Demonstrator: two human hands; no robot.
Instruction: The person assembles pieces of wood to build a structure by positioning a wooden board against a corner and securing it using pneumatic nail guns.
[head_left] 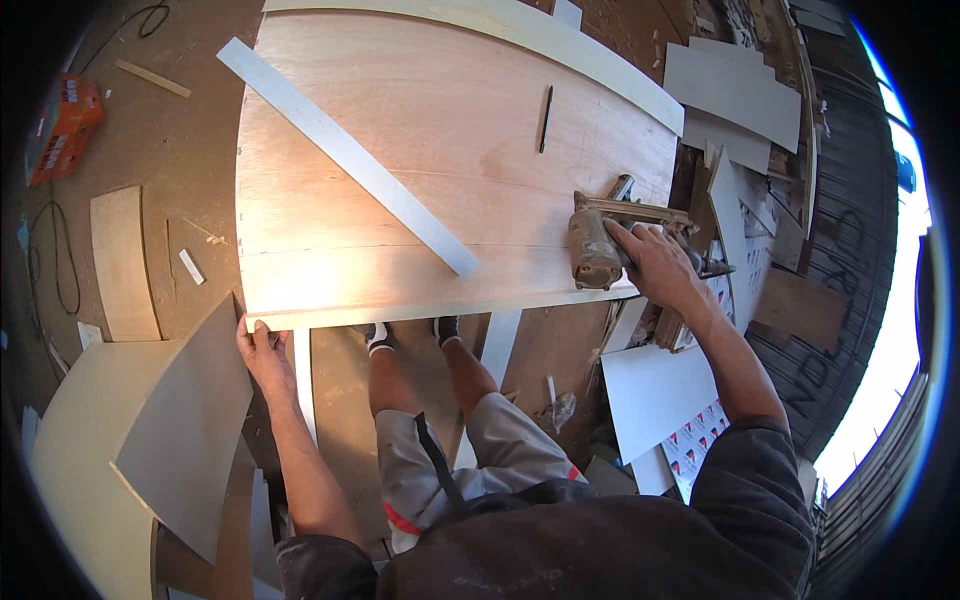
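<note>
A wide plywood panel lies in front of me, with a pale wooden strip along its near edge. My left hand grips the strip's left end at the near corner, thumb against the edge and fingers partly hidden. At the panel's right side, my right hand is wrapped round a worn nail gun, whose handle is mostly covered by the fingers. A loose white strip lies diagonally across the panel. Farther back rests a black pencil.
Leaning sheets stand close by my left arm. An orange box and a dark cable are on the floor at left. White boards and stacked offcuts crowd the right. A pale strip borders the panel's far edge.
</note>
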